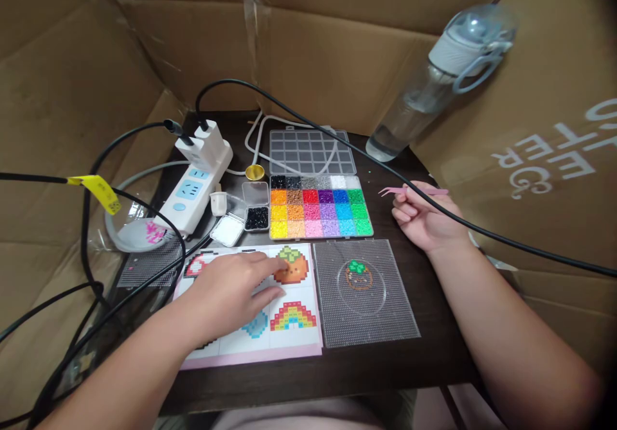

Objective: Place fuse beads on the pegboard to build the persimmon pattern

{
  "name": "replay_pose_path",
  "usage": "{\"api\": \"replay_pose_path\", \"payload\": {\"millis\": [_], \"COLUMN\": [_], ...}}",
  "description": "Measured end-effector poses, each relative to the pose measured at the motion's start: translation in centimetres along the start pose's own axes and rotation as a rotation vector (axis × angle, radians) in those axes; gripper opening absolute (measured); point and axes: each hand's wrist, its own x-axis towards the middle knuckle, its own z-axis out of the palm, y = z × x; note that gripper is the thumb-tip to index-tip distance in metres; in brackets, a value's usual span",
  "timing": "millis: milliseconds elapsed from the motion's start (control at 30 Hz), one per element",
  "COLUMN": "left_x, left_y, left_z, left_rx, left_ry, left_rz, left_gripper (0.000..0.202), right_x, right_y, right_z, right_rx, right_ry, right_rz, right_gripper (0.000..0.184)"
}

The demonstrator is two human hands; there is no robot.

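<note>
My left hand [231,288] lies over the printed pattern sheet [294,346], its index fingertip at the orange fruit picture and the thumb apart; it holds nothing. Pink tweezers [393,191] are gripped in my right hand [424,218], above the table's right side, with the tips pointing left and nothing visible between them. Right of the sheet is a clear pegboard [400,314]. On it sits a partly outlined bead figure [359,274], with green beads on top and an orange and brown outline. Behind both stands the sorted bead box [321,208], its lid laid back.
A power strip [195,189] with plugs stands at the left, and black cables cross the view. Small bead cases, one black [257,218] and one white [227,230], sit beside the bead box. A water bottle [424,102] stands back right. Cardboard walls [337,51] surround the table.
</note>
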Motion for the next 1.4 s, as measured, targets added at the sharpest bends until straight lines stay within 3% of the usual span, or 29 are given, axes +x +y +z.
{"api": "replay_pose_path", "payload": {"millis": [467,1000,1400], "left_x": [0.01,0.00,-0.06], "left_y": [0.13,0.40,0.46], "left_z": [-0.08,-0.25,-0.34], "left_rx": [-0.003,-0.029,-0.028], "left_ry": [-0.056,-0.051,-0.044], "left_rz": [-0.025,-0.035,-0.040], "left_gripper": [0.029,0.027,0.027], "right_x": [0.53,-0.01,0.13], "right_y": [0.25,-0.01,0.04], "right_z": [-0.65,-0.30,-0.60], "right_rx": [-0.047,-0.044,-0.108], "right_ry": [0.021,-0.029,-0.032], "right_rz": [-0.029,0.026,-0.033], "right_gripper": [0.022,0.028,0.024]}}
